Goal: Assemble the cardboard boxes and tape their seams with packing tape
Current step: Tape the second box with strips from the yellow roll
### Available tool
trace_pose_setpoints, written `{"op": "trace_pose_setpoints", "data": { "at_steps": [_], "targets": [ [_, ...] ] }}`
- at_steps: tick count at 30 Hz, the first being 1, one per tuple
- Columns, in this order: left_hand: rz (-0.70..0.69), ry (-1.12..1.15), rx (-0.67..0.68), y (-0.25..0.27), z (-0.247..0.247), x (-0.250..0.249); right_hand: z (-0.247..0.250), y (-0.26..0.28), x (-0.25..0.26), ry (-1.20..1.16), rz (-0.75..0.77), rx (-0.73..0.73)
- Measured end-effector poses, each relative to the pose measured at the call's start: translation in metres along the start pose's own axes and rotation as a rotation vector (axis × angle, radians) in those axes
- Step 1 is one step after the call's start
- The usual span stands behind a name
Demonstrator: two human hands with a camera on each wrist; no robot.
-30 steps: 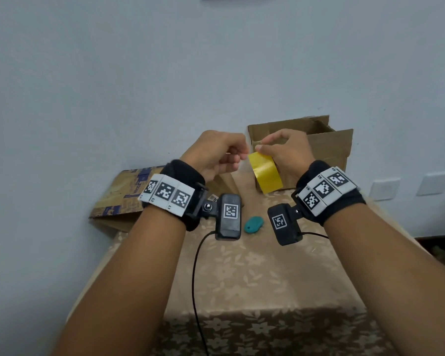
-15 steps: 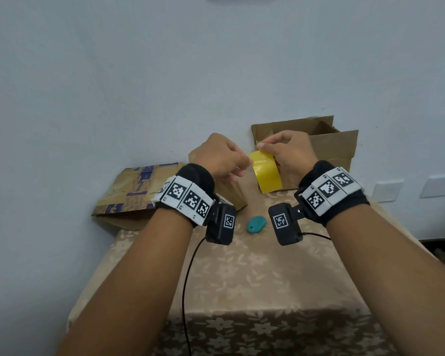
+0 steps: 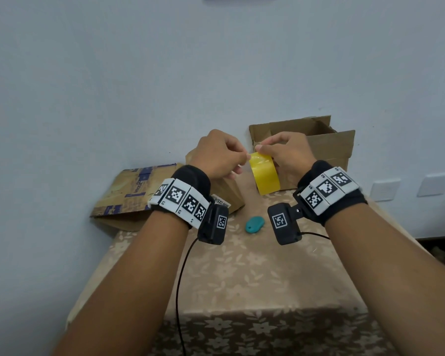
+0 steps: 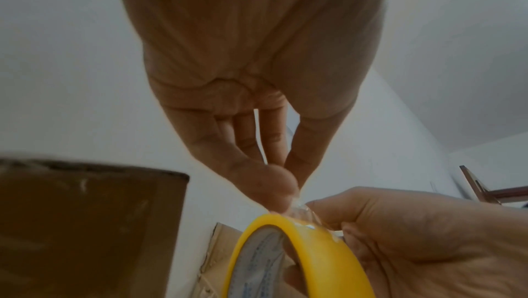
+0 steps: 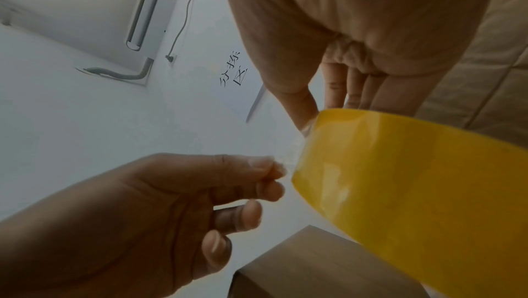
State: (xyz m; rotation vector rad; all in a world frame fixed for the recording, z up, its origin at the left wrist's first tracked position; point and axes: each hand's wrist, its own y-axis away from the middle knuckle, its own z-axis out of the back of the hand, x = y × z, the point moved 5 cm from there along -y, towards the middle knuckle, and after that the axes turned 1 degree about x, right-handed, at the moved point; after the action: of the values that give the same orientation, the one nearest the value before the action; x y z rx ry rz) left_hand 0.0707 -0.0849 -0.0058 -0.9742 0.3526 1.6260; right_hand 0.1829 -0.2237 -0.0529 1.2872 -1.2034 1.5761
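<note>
While both forearms reach forward side by side above the surface (image 3: 242,273), the hands meet in the air before the wall. Right hand (image 3: 288,152): fingers curled round the tape roll (image 3: 265,176), thumb on top of it, gripping it upright on edge. Left hand (image 3: 216,155): thumb and forefinger pinched together on the loose tape end (image 5: 291,156) at the top of the roll, remaining fingers curled under.

Roll: glossy yellow, with a pale printed core visible in the left wrist view. Tape end: clear, crinkled film, barely lifted from the roll.

Open box (image 3: 319,147): plain brown cardboard, flaps raised, standing at the far right of the surface, behind the right hand. Flat carton (image 3: 129,194): worn, blue print, lying at the far left and overhanging the edge. A further brown cardboard piece (image 3: 224,194) stands behind the left wrist. Small teal oval object (image 3: 254,224) lies between the wrists. Surface covering: beige cloth with a leaf pattern.
</note>
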Motion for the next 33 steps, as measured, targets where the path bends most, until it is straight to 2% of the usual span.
{"op": "trace_pose_setpoints", "data": {
  "at_steps": [7,11,16,20,22,24,27,29,31,33],
  "targets": [
    [0.017,0.012,-0.024,-0.003,-0.001,0.001,-0.003,-0.001,-0.005,0.007,-0.015,0.001],
    [-0.076,-0.030,0.008,-0.002,-0.003,-0.005,-0.004,-0.001,-0.008,-0.041,-0.054,0.006],
    [-0.194,-0.021,0.112,0.004,-0.007,-0.018,0.000,0.002,-0.008,0.031,-0.088,-0.014],
    [-0.252,0.042,0.160,0.007,-0.009,-0.021,-0.004,0.007,-0.003,-0.057,-0.127,0.018],
    [-0.238,0.116,0.140,0.004,-0.007,-0.019,-0.006,0.010,0.000,-0.134,-0.151,0.047],
    [-0.192,0.191,0.086,0.000,-0.004,-0.015,-0.011,0.015,0.006,-0.236,-0.206,0.155],
    [-0.139,0.259,-0.030,-0.005,0.002,-0.006,-0.019,0.024,0.012,-0.383,-0.317,0.411],
    [-0.101,0.276,-0.094,-0.008,0.006,0.002,-0.024,0.031,0.018,-0.368,-0.280,0.570],
    [-0.074,0.289,-0.125,-0.009,0.009,0.007,-0.028,0.034,0.018,-0.344,-0.221,0.634],
    [-0.085,0.261,-0.149,-0.009,0.012,0.008,-0.030,0.034,0.016,-0.385,-0.213,0.609]
  ]
}}
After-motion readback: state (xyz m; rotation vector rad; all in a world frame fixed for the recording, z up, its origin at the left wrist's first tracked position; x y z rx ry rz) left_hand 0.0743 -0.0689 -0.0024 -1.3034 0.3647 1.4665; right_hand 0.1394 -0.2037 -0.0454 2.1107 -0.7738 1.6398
